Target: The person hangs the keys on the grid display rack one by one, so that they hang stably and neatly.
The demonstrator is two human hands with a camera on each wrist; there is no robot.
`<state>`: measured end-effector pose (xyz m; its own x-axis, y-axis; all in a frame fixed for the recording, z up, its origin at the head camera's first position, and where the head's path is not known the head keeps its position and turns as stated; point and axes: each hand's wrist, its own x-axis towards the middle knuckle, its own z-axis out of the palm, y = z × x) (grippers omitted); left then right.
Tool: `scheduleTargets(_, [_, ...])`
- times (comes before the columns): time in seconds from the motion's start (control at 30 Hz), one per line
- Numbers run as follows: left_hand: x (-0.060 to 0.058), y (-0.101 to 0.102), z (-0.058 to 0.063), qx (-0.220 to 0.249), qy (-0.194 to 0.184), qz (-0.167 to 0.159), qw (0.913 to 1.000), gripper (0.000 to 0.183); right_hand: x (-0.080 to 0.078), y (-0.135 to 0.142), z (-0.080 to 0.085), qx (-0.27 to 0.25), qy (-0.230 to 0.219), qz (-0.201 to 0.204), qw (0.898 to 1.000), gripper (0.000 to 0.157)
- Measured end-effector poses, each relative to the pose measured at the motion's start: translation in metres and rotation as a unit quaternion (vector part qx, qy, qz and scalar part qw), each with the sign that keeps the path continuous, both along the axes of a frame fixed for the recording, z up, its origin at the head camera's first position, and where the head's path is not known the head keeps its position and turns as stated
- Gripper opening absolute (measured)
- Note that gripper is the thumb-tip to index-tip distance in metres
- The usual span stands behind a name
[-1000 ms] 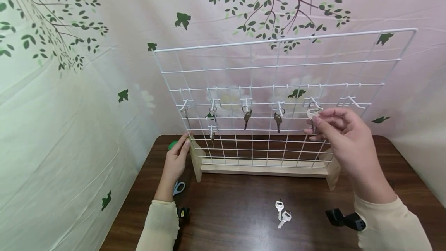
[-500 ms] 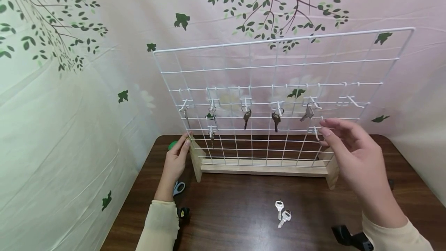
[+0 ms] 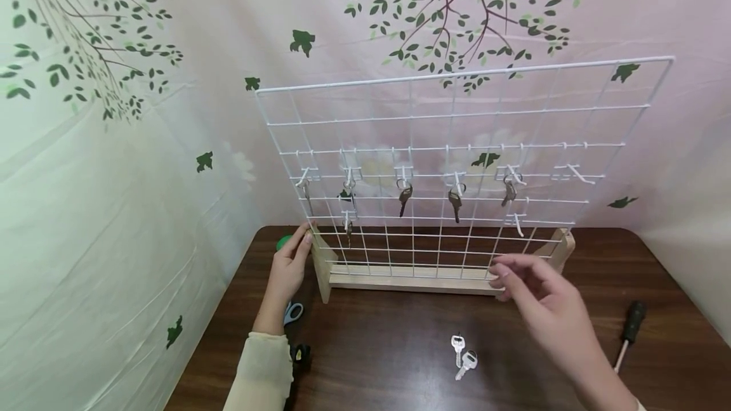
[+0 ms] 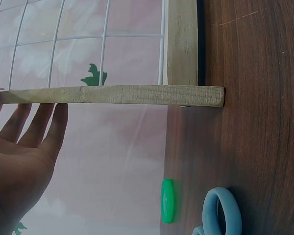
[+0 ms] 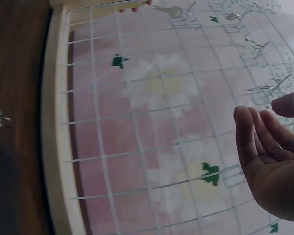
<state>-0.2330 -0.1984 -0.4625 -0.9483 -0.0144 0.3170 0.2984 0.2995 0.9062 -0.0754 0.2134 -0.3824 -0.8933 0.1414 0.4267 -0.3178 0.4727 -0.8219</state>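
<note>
A white wire grid rack (image 3: 425,120) stands on wooden legs, with several keys hung by rings on its hooks. My left hand (image 3: 289,268) grips the upper part of its left wooden leg (image 4: 112,95), fingers on one side and thumb at the other. My right hand (image 3: 542,309) is in the air before the lower right of the grid, holding nothing, its fingers loosely bent. Above it a key (image 3: 509,191) hangs on a right-hand hook; the lower hook (image 3: 518,226) and the far-right hook (image 3: 579,174) bear no key. Two silver keys (image 3: 458,342) lie on the table.
The brown wooden table (image 3: 377,347) carries a screwdriver (image 3: 632,322) at the right. Blue-handled scissors (image 3: 294,313), a green round object (image 4: 167,200) and a dark object (image 3: 300,356) lie near the left forearm. A leaf-printed curtain (image 3: 217,30) closes off the back and sides.
My right hand has let go of the key, now hanging on the right hook, and moved down from the hooks. A screwdriver has come into view. The left hand stays on the leg.
</note>
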Motion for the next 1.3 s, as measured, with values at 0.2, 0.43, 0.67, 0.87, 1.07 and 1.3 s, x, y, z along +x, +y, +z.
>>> scheduleTargets(0.2, [0.009,-0.001,-0.007,-0.016,-0.006,-0.002,0.9999,0.044,0.001,0.003,-0.046,0.04,-0.075,0.024,0.996,0.013])
scheduleTargets(0.43, [0.012,-0.001,-0.011,-0.013,-0.01,-0.006,0.9999,0.044,0.002,0.01,-0.091,0.065,-0.221,0.044,0.972,0.013])
scheduleTargets(0.67, [0.009,0.0,-0.006,-0.009,0.0,-0.009,0.9999,0.044,-0.005,0.011,-0.113,0.046,-0.26,0.055,0.963,0.02])
scheduleTargets(0.87, [0.005,0.0,-0.004,-0.02,0.008,0.006,0.9997,0.043,-0.011,0.012,-0.126,0.042,-0.272,0.084,0.958,0.028])
scheduleTargets(1.07, [0.0,0.001,-0.001,-0.014,0.018,0.001,0.9997,0.043,-0.015,0.003,-0.132,0.119,-0.272,0.066,0.953,0.029])
scheduleTargets(1.3, [0.0,0.0,-0.001,0.004,0.014,-0.007,0.9999,0.042,-0.019,-0.012,-0.133,0.176,-0.262,0.038,0.948,0.032])
